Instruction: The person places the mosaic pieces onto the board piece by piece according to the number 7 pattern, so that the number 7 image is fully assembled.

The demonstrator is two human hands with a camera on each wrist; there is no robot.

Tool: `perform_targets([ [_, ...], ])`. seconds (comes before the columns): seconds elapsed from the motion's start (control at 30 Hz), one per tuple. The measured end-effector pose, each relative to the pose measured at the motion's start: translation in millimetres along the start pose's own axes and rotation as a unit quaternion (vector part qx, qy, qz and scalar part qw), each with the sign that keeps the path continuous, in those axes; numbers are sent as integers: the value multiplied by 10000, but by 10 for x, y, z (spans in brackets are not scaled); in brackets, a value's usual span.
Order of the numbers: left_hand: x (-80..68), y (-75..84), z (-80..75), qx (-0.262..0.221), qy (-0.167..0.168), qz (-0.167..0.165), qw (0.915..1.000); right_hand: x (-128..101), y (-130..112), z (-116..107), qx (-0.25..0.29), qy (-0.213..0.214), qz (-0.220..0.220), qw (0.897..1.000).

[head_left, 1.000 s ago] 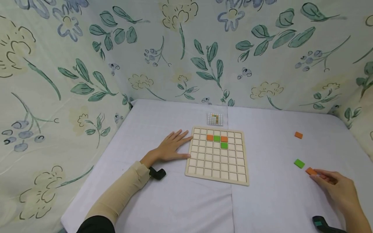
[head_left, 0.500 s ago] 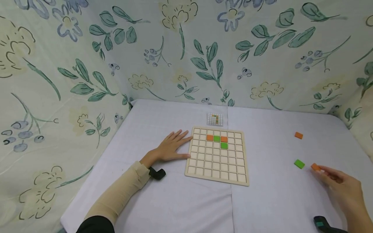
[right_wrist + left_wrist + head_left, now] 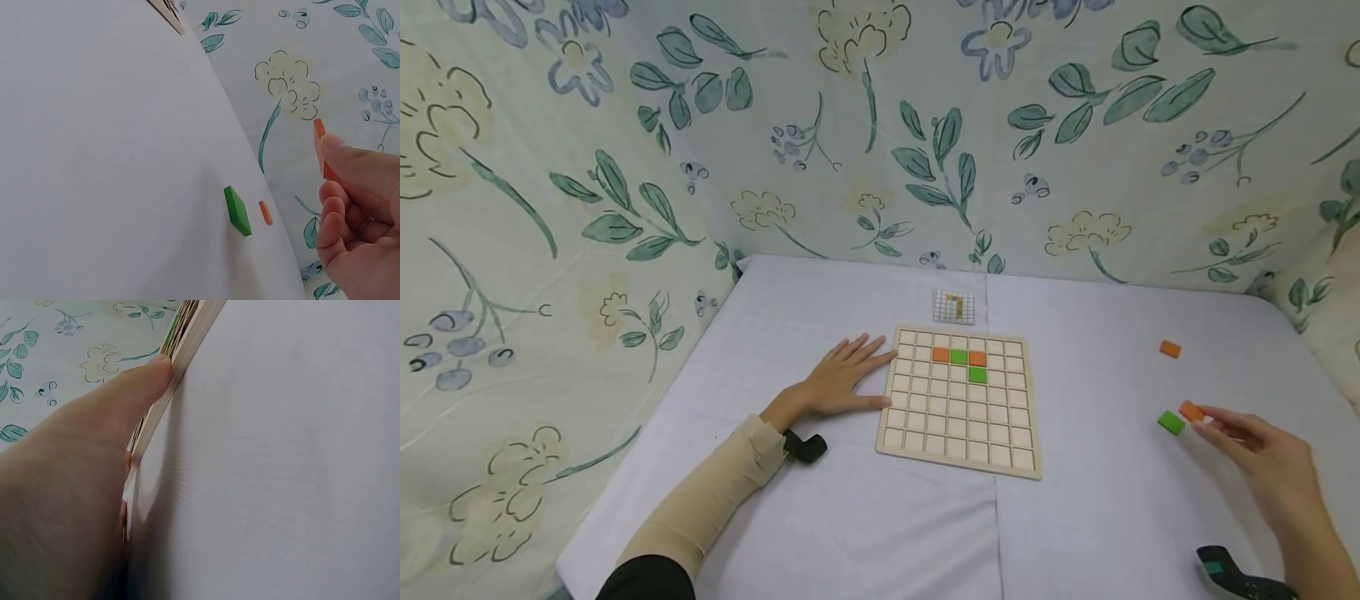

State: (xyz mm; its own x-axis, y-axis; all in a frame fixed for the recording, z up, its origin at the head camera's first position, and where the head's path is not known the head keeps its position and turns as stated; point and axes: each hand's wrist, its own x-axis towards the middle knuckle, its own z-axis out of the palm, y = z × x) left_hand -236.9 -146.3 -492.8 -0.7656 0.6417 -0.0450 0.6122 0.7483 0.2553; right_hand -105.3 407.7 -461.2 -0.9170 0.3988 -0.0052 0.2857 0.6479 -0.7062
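Note:
My right hand (image 3: 1262,450) pinches an orange square tile (image 3: 1191,411) between thumb and fingers, raised over the cloth at the right. Just left of that tile lies a green tile (image 3: 1171,422). In the right wrist view the held orange tile (image 3: 320,150) stands on edge at the thumb tip. My left hand (image 3: 842,379) is spread flat, its fingertips and thumb at the left edge of a wooden grid board (image 3: 958,463). The left wrist view shows the thumb (image 3: 147,381) touching the board's side (image 3: 181,369). On the board are two orange and two green tiles (image 3: 977,375).
A small pattern card (image 3: 953,307) with a coloured grid lies behind the board. Another orange tile (image 3: 1170,349) rests farther back on the white cloth (image 3: 1090,517). A flower-printed curtain (image 3: 820,125) stands behind and beside the table.
My right hand has picked the orange tile up off the cloth, drawn it slightly right, then moved it away from me and left beside the green tile. The left hand has stayed still.

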Motion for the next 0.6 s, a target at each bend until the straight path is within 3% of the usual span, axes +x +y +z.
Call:
perform_targets([
  [0.4,5,-17,10,31,15,23,10000,-79,-371,138,555,-430,-928,9932],
  [0.6,12,-25,18,18,-46,-28,10000,-93,-540,263,782,-643,-1492,9836],
])
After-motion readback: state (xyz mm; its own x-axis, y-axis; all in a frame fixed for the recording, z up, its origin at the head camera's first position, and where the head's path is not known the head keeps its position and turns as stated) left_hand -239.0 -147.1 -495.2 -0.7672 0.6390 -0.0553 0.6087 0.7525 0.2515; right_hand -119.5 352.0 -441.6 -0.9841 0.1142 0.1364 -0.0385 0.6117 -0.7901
